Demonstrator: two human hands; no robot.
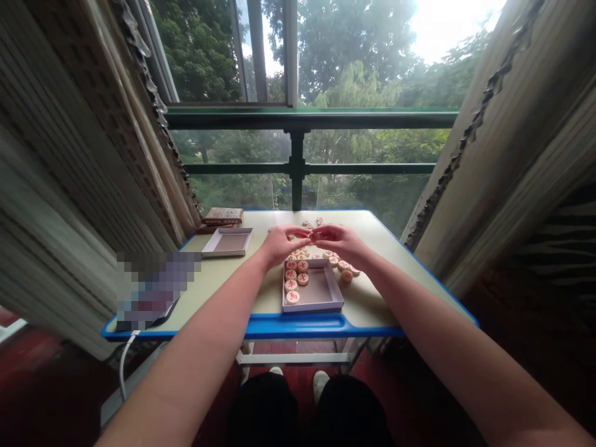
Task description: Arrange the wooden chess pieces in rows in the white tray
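Note:
Over the middle of the desk, my left hand (282, 244) and my right hand (343, 242) meet at the fingertips. A round wooden xiangqi piece (315, 236) shows between them, pinched by the fingers of both hands; its marking is too small to read. Just below stands an open shallow box (321, 305), with several red-lettered xiangqi pieces (292, 285) lying face up in two columns at its left side. More loose pieces (343, 266) lie behind the box and along its right, partly hidden by my hands.
A second shallow tray or lid (226, 251) lies to the left, with brown boxes (223, 216) behind it. At the left edge is a blurred-out device with a white cable (123, 366). A few pieces (319, 221) sit at the back of the blue-edged desk (400, 292).

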